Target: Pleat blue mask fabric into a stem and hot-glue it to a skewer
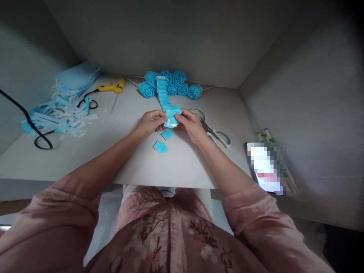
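Between my two hands is the near end of a strip of overlapping blue fabric petals [163, 93], which seem joined by clear shiny tape. My left hand [152, 122] pinches its left edge with thumb and fingers. On the other side my right hand [191, 123] is closed on the same end, its thumb lying on top of a petal. The rest of the strip runs away from me to the blue fabric roses [179, 78] at the back. Just below my hands, two loose cut petals [160, 146] lie on the white table [136, 163].
Scissors [222, 138] and a tape roll [198, 112] lie right of my hands. At the back left are a yellow glue gun [112, 87], stacked blue face masks [76, 77] and cut scraps [61, 117]. A black cord loops leftward. A lit phone [263, 167] and thin sticks lie far right.
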The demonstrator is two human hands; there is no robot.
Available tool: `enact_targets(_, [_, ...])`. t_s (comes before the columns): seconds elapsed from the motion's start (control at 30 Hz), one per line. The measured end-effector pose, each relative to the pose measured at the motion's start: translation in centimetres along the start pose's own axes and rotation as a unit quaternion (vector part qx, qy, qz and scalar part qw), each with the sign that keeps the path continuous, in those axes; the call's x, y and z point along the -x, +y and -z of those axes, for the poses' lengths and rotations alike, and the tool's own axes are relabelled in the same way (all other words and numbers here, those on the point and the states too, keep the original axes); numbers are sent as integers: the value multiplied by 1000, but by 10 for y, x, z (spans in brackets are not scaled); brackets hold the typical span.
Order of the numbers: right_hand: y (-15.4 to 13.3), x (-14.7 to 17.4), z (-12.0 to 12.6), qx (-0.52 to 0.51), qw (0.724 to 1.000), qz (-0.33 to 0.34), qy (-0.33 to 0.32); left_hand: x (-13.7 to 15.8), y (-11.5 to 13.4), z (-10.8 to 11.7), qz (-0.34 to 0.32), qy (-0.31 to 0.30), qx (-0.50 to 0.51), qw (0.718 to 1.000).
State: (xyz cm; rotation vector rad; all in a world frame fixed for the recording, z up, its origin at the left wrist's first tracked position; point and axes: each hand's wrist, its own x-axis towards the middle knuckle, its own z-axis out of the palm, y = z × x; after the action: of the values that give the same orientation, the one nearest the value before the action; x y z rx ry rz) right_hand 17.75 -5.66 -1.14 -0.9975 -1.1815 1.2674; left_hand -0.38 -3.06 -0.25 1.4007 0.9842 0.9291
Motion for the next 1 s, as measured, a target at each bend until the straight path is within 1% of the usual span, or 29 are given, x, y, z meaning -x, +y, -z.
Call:
enact_targets(0.23, [5,-1,4,14,999,20,-20,2,2,-1,0,-21,9,1000])
enact_targets(0.43, [0,0,3,-24,999,-7,-42,1,2,1,-5,-9,13,1000])
enact_targets(0.53, [-2,1,0,-27,999,-12,-39,1,3,1,-10,-16,3,1000])
enact_targets(0.63, [-1,1,-1,-21,999,-2,-34,1,2,-1,-13,-26,-3,1000])
enact_targets(0.77, [1,0,0,-4,1000,11,-13,0,0,-1,-10,-35,-3,999])
enact_targets(0.9, [2,-1,1,22,999,30,-19,1,-1,-1,-3,-23,-2,1000])
enact_targets(1.0, [2,-1,1,27,999,32,-16,2,0,0,-4,-28,9,1000])
